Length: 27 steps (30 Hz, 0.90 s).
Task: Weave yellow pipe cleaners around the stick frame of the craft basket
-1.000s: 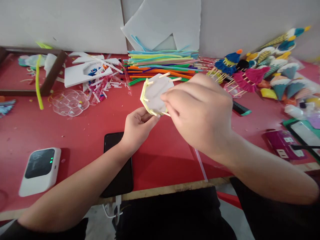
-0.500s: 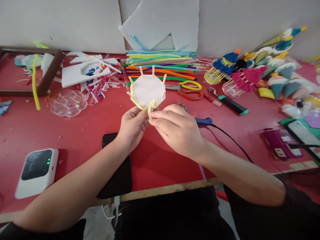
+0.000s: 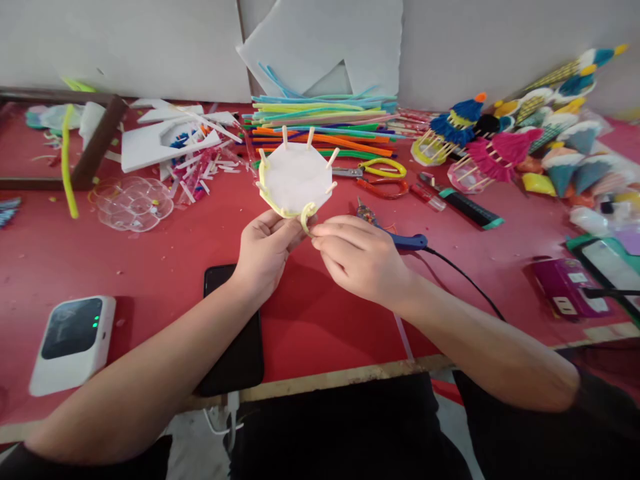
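My left hand (image 3: 265, 250) is closed on the near edge of a white octagonal board (image 3: 297, 177), held up over the table. Several short pale sticks (image 3: 285, 138) stand around the board's rim. A yellow pipe cleaner (image 3: 267, 199) runs along the left and near rim, passing by the sticks. Its loose end curls up at the near side, where my right hand (image 3: 357, 257) pinches it between thumb and fingers. The very tip is hidden by those fingers.
Behind the board lie many coloured pipe cleaners (image 3: 320, 117). Yellow-handled scissors (image 3: 383, 167), a blue corded tool (image 3: 407, 241) and a utility knife (image 3: 470, 208) sit to the right. A phone (image 3: 233, 353) lies under my left forearm, with a white device (image 3: 75, 343) farther left.
My right hand came down from above the board to its near edge, then drew the pipe cleaner's end slightly right. The board turned to face me more; my left hand kept its hold.
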Available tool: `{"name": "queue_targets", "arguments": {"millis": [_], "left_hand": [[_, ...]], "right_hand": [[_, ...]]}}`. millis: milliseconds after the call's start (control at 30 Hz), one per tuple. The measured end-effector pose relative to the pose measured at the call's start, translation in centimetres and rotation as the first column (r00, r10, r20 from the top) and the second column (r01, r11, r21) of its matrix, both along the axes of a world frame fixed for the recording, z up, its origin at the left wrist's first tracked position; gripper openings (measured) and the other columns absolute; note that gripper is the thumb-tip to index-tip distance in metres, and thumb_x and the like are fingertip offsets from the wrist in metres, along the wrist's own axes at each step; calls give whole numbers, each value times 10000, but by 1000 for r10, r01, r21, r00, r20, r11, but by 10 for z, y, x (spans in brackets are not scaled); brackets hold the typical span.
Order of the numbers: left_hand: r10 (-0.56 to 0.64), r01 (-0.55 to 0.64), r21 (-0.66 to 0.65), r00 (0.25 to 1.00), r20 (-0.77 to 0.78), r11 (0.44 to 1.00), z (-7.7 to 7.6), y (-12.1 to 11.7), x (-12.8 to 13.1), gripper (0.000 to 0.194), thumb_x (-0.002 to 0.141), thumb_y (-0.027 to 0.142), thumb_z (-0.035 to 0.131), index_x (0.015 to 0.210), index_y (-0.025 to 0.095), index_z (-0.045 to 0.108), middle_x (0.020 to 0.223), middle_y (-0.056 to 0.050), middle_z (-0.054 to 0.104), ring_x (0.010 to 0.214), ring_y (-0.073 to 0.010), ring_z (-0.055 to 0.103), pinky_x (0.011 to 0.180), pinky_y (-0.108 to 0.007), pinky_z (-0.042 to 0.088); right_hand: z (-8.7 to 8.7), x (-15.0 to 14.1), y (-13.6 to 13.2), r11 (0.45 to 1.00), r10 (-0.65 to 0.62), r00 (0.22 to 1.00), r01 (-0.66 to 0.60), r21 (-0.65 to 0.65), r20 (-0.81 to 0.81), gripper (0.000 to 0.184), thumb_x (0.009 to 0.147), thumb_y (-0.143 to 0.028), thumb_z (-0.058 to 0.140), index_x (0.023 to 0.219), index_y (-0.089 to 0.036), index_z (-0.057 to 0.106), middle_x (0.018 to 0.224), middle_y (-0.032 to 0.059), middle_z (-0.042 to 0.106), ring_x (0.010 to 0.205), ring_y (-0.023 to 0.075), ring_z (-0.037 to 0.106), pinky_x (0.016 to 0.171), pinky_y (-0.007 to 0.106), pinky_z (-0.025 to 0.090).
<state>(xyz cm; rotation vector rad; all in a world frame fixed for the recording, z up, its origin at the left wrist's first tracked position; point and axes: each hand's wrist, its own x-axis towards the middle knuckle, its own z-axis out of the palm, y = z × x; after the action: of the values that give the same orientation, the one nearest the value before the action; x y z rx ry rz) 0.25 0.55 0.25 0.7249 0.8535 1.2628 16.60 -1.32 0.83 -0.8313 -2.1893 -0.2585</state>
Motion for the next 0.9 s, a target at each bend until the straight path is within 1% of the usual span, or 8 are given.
{"name": "queue_targets", "arguments": {"millis": [67,200,367,433,533,667,767,900], "left_hand": [[22,-21,25,1000,-19,999,-1,-1,0,146,752,184,834,894,174,801,925,-39,826,859,-156,783,886,-285,627],[71,-67,63,996,-51,996,-3,-1,1,169,746,183,847,910,192,807,933,-36,833,868,-161,784,926,-310,629],[102,-97,93,994,-46,991,-6,-1,1,198,713,203,885,893,202,803,955,-42,839,897,-186,790,895,-326,636],[109,-105,91,993,-46,990,-6,-1,1,208,702,213,894,887,200,801,954,-45,839,896,-190,792,871,-320,638],[123,-118,96,991,-56,988,-7,0,0,223,706,202,889,911,196,803,969,-47,840,908,-184,791,865,-300,635],[135,-127,92,988,-77,988,-5,-1,0,239,706,206,891,926,192,799,985,-50,838,955,-193,789,914,-317,630],[136,-129,81,987,-89,988,-3,-2,1,222,728,236,876,928,185,794,1005,-60,835,995,-206,788,965,-347,623],[128,-120,85,987,-99,989,-2,-4,2,198,750,200,847,939,171,796,1009,-65,833,994,-204,791,1008,-363,613]], "right_hand": [[1,-2,-1,999,-29,1000,29,-45,-10,246,903,-27,520,818,-188,685,872,49,778,842,187,728,810,329,616],[7,-8,-6,976,-105,985,75,-204,-138,174,864,-42,585,859,-164,708,824,40,782,776,171,735,743,277,592],[16,-13,-9,882,-195,950,61,-467,-243,86,911,-152,688,844,-185,731,835,11,792,720,128,727,654,220,558],[18,-13,-8,859,-212,932,35,-512,-293,52,923,-175,694,924,-181,746,867,15,793,760,132,736,675,221,573],[16,-12,-7,892,-186,945,48,-450,-269,206,944,-135,624,1104,-170,750,885,23,775,794,134,717,714,236,578],[12,-11,-6,952,-160,983,129,-277,-94,346,945,-78,513,1189,-143,749,827,45,702,780,154,645,714,272,546],[9,-10,-7,961,-181,983,185,-204,38,415,944,-65,454,1245,-122,733,796,53,636,756,176,576,707,306,522],[5,-13,-9,957,-219,962,244,-158,162,473,956,-55,379,1306,-79,697,805,73,586,758,205,493,708,352,498]]}}
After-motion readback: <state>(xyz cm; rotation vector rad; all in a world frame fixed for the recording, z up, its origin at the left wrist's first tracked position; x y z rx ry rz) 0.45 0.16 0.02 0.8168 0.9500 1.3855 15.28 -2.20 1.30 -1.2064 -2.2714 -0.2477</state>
